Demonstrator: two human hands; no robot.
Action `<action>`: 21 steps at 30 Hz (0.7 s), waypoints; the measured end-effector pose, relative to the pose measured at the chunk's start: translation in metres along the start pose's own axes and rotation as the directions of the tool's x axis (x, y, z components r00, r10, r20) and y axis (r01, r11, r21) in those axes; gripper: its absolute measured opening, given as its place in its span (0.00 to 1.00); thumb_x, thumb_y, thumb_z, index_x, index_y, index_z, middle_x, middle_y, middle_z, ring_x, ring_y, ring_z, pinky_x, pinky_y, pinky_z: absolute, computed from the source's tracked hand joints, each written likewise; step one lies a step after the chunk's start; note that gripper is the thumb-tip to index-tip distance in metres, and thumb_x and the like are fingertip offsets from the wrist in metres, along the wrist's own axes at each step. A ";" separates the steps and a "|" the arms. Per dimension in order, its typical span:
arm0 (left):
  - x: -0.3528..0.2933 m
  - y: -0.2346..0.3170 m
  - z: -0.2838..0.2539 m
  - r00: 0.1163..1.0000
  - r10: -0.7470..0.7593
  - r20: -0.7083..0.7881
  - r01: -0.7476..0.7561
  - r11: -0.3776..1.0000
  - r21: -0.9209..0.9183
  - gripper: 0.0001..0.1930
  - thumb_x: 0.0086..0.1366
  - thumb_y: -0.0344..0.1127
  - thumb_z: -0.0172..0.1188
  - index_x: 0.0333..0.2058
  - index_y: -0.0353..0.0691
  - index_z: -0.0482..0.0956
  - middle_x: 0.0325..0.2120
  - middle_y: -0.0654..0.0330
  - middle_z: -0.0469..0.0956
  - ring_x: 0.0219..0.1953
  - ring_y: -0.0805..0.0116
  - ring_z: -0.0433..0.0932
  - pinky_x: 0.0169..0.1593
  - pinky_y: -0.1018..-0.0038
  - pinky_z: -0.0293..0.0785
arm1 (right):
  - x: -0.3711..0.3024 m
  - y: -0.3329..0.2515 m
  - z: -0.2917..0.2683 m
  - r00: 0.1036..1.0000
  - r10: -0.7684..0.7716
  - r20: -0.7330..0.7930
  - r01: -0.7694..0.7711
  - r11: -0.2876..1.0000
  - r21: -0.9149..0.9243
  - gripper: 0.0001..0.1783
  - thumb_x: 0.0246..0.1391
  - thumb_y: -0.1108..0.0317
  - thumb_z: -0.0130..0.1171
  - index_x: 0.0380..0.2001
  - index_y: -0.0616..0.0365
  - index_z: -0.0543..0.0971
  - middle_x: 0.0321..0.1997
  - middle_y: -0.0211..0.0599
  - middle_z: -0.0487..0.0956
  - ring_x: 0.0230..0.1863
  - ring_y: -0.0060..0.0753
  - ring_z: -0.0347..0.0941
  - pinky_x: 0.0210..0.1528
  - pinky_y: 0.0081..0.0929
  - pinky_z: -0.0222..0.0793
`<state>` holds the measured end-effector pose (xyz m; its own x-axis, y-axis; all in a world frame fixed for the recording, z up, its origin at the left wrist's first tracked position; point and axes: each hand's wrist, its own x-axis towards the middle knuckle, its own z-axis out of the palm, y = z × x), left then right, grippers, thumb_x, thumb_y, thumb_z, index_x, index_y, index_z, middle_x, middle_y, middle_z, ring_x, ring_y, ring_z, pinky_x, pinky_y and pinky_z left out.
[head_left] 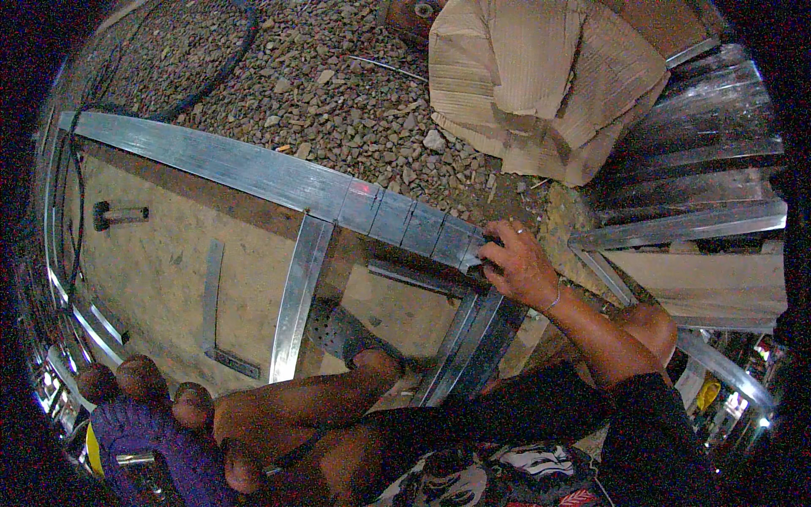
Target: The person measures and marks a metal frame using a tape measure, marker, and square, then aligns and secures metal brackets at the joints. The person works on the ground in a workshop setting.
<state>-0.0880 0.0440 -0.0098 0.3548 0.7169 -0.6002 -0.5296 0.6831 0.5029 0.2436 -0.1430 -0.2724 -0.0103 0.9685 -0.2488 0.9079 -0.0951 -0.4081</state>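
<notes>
While a long galvanised metal tube [253, 171] slants across the head view from upper left to centre right, the right hand [517, 264] is at its right-hand end, fingers bent and touching the metal; I cannot tell how tightly they close there or whether they pinch anything small. Several thin dark lines cross the tube's upper face on the stretch nearest that hand. Nearer the wearer than the tube's left half, the left hand [196, 407] has its fingers curled closely round a purple item [173, 444] with a yellow edge and a bright metal piece, its exact kind unclear. A crosspiece [302, 291] runs from the tube's near side toward the wearer, and a pair of parallel metal profiles [463, 345] does so close to its right end. On the near side, a concrete slab [169, 279] bears a flat L-shaped metal square [213, 296] and a dark T-shaped piece [121, 215]; a grey perforated clog [336, 328] is right of the crosspiece. Beyond the tube lie gravel [338, 110], a crumpled cardboard sheet [541, 76] and, arching past its left end, a black cable [236, 68].
</notes>
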 end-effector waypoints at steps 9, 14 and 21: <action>0.014 -0.008 -0.006 0.924 0.020 0.381 0.032 0.991 -0.130 0.40 0.62 0.48 0.67 0.63 0.31 0.58 0.64 0.45 0.54 0.66 0.44 0.52 0.56 0.51 0.69 | 0.001 -0.002 0.001 1.000 0.015 -0.002 -0.015 1.000 0.006 0.18 0.41 0.68 0.68 0.38 0.54 0.77 0.54 0.51 0.70 0.53 0.58 0.68 0.53 0.48 0.70; 0.006 -0.008 0.004 0.962 0.021 0.271 -0.002 0.997 -0.071 0.35 0.65 0.47 0.63 0.63 0.32 0.60 0.64 0.43 0.58 0.65 0.43 0.59 0.56 0.49 0.69 | 0.000 -0.003 0.001 0.998 -0.031 -0.045 0.030 0.999 -0.025 0.21 0.38 0.70 0.70 0.39 0.54 0.76 0.53 0.52 0.71 0.52 0.57 0.69 0.54 0.47 0.68; 0.000 -0.018 0.017 0.995 0.102 0.019 -0.100 0.991 -0.090 0.28 0.65 0.51 0.59 0.59 0.42 0.69 0.58 0.45 0.67 0.60 0.37 0.63 0.47 0.43 0.70 | -0.001 0.024 -0.048 0.998 0.066 0.015 -0.068 0.978 0.199 0.29 0.47 0.70 0.65 0.55 0.50 0.73 0.60 0.51 0.68 0.61 0.58 0.66 0.63 0.46 0.63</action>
<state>-0.0659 0.0340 -0.0082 0.3129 0.7856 -0.5338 -0.6294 0.5924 0.5028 0.2858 -0.1353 -0.2398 0.0434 0.9565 -0.2883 0.8053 -0.2043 -0.5566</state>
